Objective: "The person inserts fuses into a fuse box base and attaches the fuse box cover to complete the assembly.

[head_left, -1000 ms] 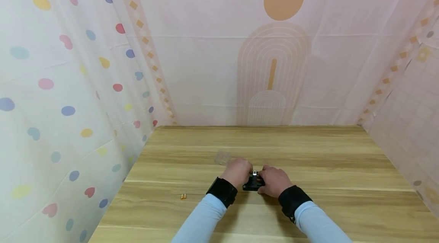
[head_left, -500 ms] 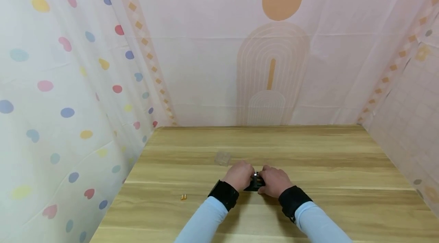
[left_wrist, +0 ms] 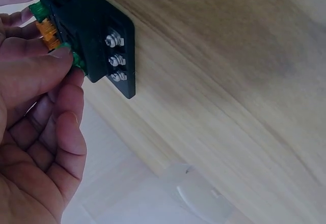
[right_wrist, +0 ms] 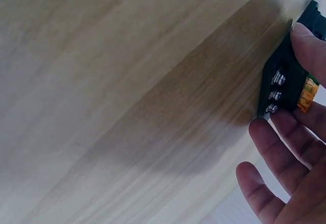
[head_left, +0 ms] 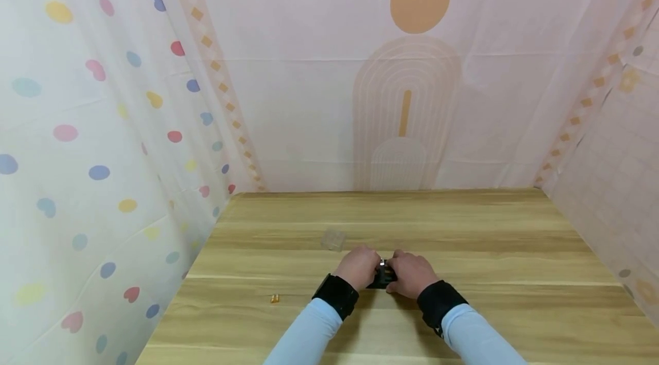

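A black fuse block [head_left: 380, 281] lies between the two hands on the table, three silver screw terminals [left_wrist: 116, 60] showing along its edge in the left wrist view. Thumb and forefinger of my left hand [head_left: 357, 268] pinch a green blade fuse [left_wrist: 78, 61] at the end of the row. Beside it sit an orange blade fuse [left_wrist: 48, 33] and another green fuse [left_wrist: 38, 11]. My right hand [head_left: 413, 274] grips the block from the other side, its thumb on top and fingertips at the lower edge in the right wrist view. Fingers hide part of the fuse row.
A clear plastic cover [head_left: 333, 239] lies behind the left hand. Small orange pieces [head_left: 275, 298] lie on the wooden table [head_left: 489, 239] to the left. Patterned curtains [head_left: 309, 96] hang behind and at both sides of the table.
My left hand has shifted slightly right and toward me, covering more of the fuse block's left side. The right hand keeps its hold. The camera view has tilted slightly.
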The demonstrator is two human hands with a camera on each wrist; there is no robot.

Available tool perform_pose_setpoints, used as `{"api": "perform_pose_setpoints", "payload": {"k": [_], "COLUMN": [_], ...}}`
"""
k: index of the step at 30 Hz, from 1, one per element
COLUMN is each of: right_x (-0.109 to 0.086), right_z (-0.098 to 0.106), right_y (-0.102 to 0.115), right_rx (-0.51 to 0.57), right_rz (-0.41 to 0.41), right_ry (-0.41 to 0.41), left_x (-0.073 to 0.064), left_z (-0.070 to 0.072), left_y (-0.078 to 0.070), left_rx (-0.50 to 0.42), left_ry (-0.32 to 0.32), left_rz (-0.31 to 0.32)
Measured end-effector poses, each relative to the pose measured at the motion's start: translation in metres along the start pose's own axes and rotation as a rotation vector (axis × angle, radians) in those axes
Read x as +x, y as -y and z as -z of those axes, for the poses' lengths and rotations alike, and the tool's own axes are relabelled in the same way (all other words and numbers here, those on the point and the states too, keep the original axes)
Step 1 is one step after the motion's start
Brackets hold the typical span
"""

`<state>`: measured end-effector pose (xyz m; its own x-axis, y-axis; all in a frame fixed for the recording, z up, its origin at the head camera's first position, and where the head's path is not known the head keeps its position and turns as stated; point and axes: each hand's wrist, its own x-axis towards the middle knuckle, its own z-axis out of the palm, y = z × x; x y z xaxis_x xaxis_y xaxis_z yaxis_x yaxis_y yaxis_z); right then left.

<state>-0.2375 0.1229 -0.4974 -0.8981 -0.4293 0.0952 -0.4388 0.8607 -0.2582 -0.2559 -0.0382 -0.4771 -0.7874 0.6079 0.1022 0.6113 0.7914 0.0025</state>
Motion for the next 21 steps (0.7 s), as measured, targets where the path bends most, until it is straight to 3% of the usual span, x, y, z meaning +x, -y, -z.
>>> {"api": "perform_pose_setpoints", "payload": {"k": [21], "right_x": [-0.0033], "right_z": [0.0036], "right_y": [0.004], "right_rx": [-0.002], "right_rz": [0.0], "right_ry": [-0.009], "left_x": [-0.0013], "left_z": [-0.0093], "left_y": [-0.0014], "left_rx": [0.045], "left_ry": [-0.064], "left_rz": [-0.039]}}
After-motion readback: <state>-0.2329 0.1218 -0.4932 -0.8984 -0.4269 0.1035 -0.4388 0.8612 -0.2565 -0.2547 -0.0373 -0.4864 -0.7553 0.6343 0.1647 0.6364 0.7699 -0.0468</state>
